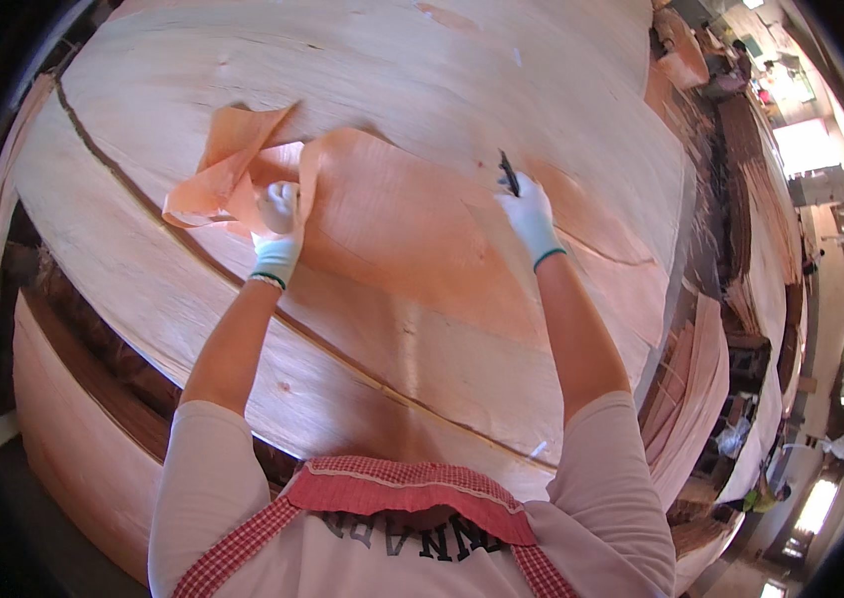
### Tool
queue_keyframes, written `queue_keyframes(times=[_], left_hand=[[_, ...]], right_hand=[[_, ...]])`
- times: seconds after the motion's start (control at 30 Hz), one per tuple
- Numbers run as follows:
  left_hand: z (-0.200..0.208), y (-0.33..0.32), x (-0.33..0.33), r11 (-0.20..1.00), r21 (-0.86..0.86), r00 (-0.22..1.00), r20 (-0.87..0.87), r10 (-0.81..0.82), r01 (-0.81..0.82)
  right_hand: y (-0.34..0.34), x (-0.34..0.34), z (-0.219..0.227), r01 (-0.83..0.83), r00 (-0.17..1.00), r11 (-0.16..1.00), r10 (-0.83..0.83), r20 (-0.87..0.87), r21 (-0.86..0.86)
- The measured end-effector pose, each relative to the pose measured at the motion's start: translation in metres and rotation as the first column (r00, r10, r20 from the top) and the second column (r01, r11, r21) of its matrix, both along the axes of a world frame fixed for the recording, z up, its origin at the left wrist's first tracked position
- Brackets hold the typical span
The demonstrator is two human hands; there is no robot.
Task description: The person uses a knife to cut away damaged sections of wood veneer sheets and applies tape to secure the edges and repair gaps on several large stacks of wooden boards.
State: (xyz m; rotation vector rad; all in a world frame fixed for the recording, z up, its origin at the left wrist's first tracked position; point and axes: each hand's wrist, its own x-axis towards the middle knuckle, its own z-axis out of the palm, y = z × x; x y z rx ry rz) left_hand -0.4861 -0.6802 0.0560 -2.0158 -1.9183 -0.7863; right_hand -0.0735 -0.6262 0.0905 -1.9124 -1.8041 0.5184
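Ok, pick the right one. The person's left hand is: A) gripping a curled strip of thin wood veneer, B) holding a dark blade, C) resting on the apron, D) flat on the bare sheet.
A: the gloved left hand is closed on a curled, peeled-up veneer strip above the large veneer sheet, while the right hand holds the small dark tool.

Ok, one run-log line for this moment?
left hand: grips veneer strip | right hand: holds dark blade | surface: veneer sheet
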Motion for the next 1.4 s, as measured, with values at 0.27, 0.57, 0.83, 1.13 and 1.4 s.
queue_keyframes(times=[0.27,0.57,0.83,1.13,1.4], left_hand=[[-0.024,-0.023,0.001,0.979,-0.136,0.660,0.751,0.003,0.150],[-0.018,-0.023,-0.003,0.995,0.072,0.980,0.193,0.052,-0.067],[-0.051,-0.025,-0.003,0.986,-0.136,0.724,0.670,0.163,-0.095],[-0.022,-0.019,0.001,0.988,-0.069,0.988,0.063,0.143,-0.138],[0.019,-0.017,0.001,0.775,-0.631,0.982,-0.169,-0.079,-0.046]], right_hand=[[0.058,-0.061,-0.050,-0.269,0.961,0.944,0.251,-0.116,-0.188],[0.060,-0.099,-0.041,-0.286,0.948,0.958,0.278,-0.153,-0.031],[0.087,-0.244,-0.023,-0.606,0.711,0.786,0.605,-0.358,0.122],[0.031,-0.275,0.067,-0.432,0.844,0.900,0.378,0.381,0.064],[-0.093,-0.287,0.167,-0.519,0.791,0.806,0.327,0.517,0.284]])
